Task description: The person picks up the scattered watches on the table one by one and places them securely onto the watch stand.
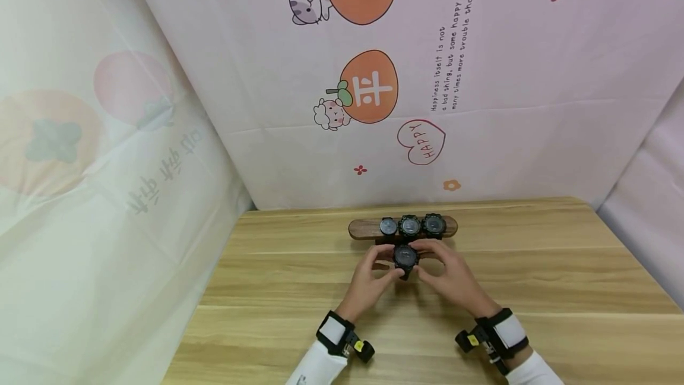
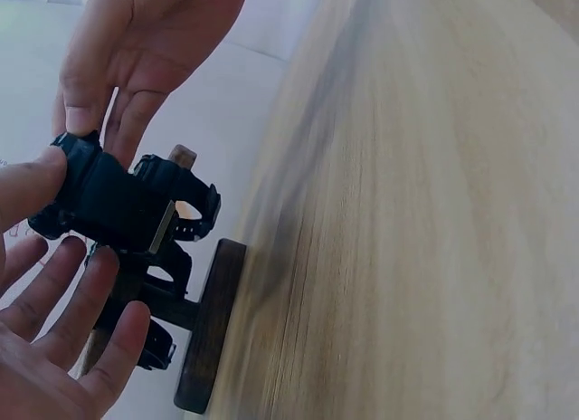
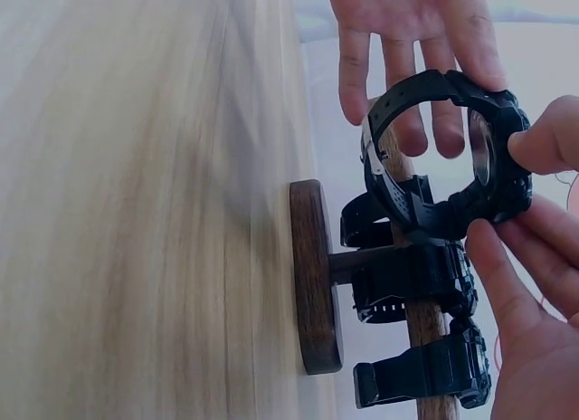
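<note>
Both my hands hold a black wristwatch [image 1: 406, 257] by the sides of its case, face up, just in front of a wooden watch stand [image 1: 363, 229]. My left hand [image 1: 367, 285] pinches one side with thumb and fingertips. On the other side, my right hand [image 1: 451, 275] does likewise. The strap of the held watch [image 3: 407, 92] forms a closed loop in the right wrist view, with nothing inside it. Three more watches sit on the stand's bar: a smaller one [image 1: 388, 226], a middle one [image 1: 409, 226] and a right one [image 1: 434, 225].
The stand's dark base [image 3: 315, 280] rests on the wood-grain table [image 1: 299, 314]. Behind the table hangs a white printed cloth [image 1: 288, 153], with another cloth [image 1: 107, 254] along the left side. Each wrist wears a strapped camera.
</note>
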`<control>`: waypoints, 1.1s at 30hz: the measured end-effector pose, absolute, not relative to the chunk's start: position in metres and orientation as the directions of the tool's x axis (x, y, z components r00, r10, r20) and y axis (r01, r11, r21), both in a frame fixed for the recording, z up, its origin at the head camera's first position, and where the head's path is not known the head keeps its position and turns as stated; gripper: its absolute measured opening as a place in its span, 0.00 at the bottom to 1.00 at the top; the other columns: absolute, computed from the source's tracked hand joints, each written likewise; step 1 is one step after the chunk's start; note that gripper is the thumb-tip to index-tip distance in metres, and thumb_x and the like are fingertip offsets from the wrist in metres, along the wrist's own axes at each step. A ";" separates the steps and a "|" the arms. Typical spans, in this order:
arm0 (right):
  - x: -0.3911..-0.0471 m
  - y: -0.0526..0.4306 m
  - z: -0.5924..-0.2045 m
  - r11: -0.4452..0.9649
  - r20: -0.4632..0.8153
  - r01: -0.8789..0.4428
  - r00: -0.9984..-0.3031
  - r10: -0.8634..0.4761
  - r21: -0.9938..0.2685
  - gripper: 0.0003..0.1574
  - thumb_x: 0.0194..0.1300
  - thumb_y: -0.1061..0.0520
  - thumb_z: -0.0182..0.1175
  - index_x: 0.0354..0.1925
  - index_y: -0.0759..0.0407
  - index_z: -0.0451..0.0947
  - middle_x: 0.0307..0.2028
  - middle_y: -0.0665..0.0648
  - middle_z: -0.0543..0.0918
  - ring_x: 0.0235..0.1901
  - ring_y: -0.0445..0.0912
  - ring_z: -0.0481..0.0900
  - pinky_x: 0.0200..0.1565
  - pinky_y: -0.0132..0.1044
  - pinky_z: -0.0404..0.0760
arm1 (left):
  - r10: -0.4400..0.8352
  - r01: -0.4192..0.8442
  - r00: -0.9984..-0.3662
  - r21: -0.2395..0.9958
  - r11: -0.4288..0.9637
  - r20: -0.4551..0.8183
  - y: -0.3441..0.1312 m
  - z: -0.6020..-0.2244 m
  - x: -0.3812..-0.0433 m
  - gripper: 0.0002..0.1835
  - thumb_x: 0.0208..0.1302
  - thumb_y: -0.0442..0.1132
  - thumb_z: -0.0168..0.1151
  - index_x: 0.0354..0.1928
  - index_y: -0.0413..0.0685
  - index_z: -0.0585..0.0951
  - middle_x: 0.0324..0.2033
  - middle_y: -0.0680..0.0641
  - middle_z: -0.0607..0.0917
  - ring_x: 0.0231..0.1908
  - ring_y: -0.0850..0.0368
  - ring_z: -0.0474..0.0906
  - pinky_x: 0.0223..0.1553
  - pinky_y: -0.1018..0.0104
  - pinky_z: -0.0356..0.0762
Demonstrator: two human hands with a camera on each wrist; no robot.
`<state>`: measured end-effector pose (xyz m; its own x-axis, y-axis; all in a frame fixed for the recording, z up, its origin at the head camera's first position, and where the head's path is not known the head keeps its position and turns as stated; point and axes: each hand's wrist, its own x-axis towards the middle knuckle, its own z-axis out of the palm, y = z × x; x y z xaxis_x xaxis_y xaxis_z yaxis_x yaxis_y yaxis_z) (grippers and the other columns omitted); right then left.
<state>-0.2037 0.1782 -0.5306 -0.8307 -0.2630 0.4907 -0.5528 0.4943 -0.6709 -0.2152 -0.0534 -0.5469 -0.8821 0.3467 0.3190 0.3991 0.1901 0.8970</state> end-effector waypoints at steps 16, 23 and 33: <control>-0.206 0.178 -0.527 0.423 0.513 -0.606 -0.795 -0.323 -0.673 0.35 0.65 0.69 0.72 0.67 0.50 0.80 0.65 0.52 0.83 0.65 0.44 0.80 0.66 0.34 0.83 | 0.434 0.496 -0.815 0.850 0.179 0.385 -0.059 -0.546 -0.221 0.34 0.71 0.42 0.73 0.76 0.58 0.73 0.74 0.53 0.75 0.71 0.52 0.74 0.68 0.52 0.82; -0.207 0.180 -0.531 0.409 0.512 -0.628 -0.777 -0.365 -0.662 0.41 0.63 0.59 0.78 0.72 0.49 0.76 0.69 0.54 0.79 0.58 0.42 0.83 0.63 0.48 0.86 | 0.422 0.496 -0.821 0.846 0.197 0.384 -0.058 -0.545 -0.220 0.33 0.70 0.43 0.74 0.75 0.60 0.74 0.72 0.52 0.75 0.68 0.53 0.77 0.67 0.55 0.83; -0.209 0.180 -0.537 0.415 0.487 -0.600 -0.799 -0.354 -0.683 0.45 0.61 0.60 0.80 0.72 0.45 0.74 0.68 0.52 0.80 0.62 0.44 0.81 0.66 0.49 0.84 | 0.433 0.496 -0.818 0.845 0.200 0.378 -0.057 -0.543 -0.219 0.38 0.67 0.41 0.77 0.76 0.54 0.72 0.73 0.52 0.74 0.71 0.52 0.74 0.70 0.55 0.80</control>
<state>-0.2088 0.1801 -0.5373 -0.7987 -0.3539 0.4867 -0.6005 0.4152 -0.6834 -0.2189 -0.0569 -0.5426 -0.8184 0.4331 0.3776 0.4956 0.1997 0.8453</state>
